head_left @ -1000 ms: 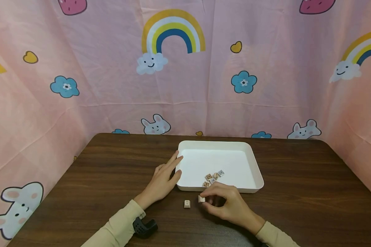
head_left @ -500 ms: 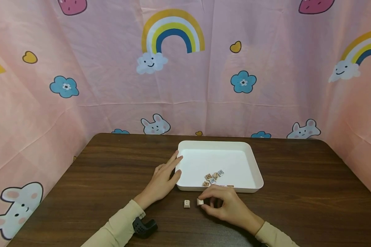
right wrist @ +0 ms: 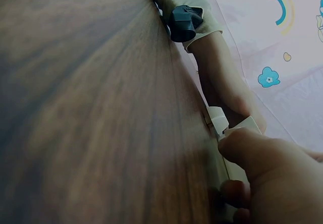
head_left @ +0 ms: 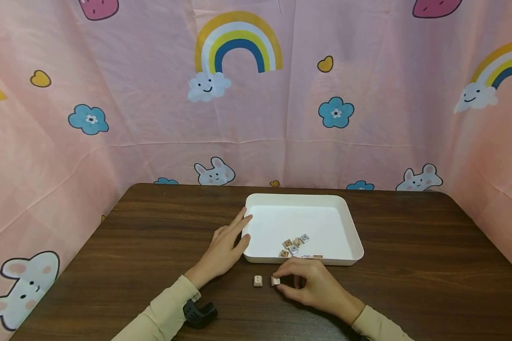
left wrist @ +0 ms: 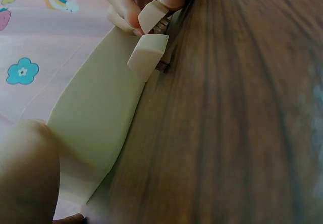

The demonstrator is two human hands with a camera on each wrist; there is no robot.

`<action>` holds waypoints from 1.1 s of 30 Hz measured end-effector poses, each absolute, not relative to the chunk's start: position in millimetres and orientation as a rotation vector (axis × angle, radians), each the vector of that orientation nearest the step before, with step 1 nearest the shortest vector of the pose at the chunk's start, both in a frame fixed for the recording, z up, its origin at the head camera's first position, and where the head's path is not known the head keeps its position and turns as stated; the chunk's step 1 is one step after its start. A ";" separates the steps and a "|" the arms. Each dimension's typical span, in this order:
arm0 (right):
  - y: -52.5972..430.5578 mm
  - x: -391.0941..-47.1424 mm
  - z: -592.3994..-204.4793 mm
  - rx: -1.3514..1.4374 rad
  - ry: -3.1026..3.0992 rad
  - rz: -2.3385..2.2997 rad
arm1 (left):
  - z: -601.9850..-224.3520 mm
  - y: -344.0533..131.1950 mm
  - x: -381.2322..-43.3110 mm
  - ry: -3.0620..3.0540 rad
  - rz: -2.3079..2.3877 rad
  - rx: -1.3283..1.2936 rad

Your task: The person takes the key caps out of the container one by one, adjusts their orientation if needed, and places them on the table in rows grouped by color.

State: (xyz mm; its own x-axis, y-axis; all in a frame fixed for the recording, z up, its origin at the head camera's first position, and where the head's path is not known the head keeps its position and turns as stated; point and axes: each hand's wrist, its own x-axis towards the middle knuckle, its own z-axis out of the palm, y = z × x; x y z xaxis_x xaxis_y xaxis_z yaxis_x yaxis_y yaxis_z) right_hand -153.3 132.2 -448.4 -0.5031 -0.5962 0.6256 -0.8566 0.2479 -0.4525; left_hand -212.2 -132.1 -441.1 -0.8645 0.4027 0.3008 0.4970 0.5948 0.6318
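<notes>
In the head view my right hand (head_left: 309, 284) pinches a small cream keycap (head_left: 275, 281) between thumb and index finger, low over the table in front of the tray. A second cream keycap (head_left: 258, 281) stands on the table just left of it. The left wrist view shows the held keycap (left wrist: 153, 17) tilted, behind the standing keycap (left wrist: 148, 55). My left hand (head_left: 221, 248) rests its outstretched fingers against the left rim of the white tray (head_left: 298, 201). In the right wrist view the thumb mostly covers the held keycap.
Several keycaps (head_left: 288, 244) lie loosely inside the tray near its front wall, some partly hidden by that wall. The dark wood table (head_left: 414, 265) runs back to a pink patterned curtain (head_left: 367, 71). A black band (head_left: 200, 316) is on the left wrist.
My right hand has moved slightly left and toward the front with its keycap, closer to the standing one. The left hand and tray have stayed put.
</notes>
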 end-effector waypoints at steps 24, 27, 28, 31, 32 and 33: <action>127.7 -145.4 -450.0 1.143 -2.391 1.090 | -439.1 -134.0 -212.0 -2.691 -1.114 -0.769; 127.8 -144.5 -450.1 1.125 -2.411 1.095 | -439.4 -134.0 -211.7 -2.693 -1.116 -0.770; 127.8 -144.1 -450.2 1.119 -2.416 1.098 | -439.4 -134.1 -211.5 -2.695 -1.118 -0.770; 128.0 -143.5 -450.8 1.113 -2.421 1.104 | -439.3 -134.0 -210.8 -2.698 -1.125 -0.769; 128.0 -143.4 -451.1 1.112 -2.421 1.107 | -439.3 -133.8 -210.7 -2.699 -1.124 -0.769; 128.0 -143.4 -451.2 1.112 -2.422 1.109 | -439.5 -133.7 -210.7 -2.700 -1.124 -0.768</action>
State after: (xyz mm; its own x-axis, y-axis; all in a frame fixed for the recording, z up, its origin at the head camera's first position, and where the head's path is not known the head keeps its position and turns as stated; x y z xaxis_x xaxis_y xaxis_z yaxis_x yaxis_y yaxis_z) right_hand -143.4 128.0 -451.2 -0.6758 -0.5388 0.5030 -0.7328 0.4176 -0.5372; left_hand -210.7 -133.7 -439.5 -0.8645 0.4085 0.2929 0.4956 0.5958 0.6319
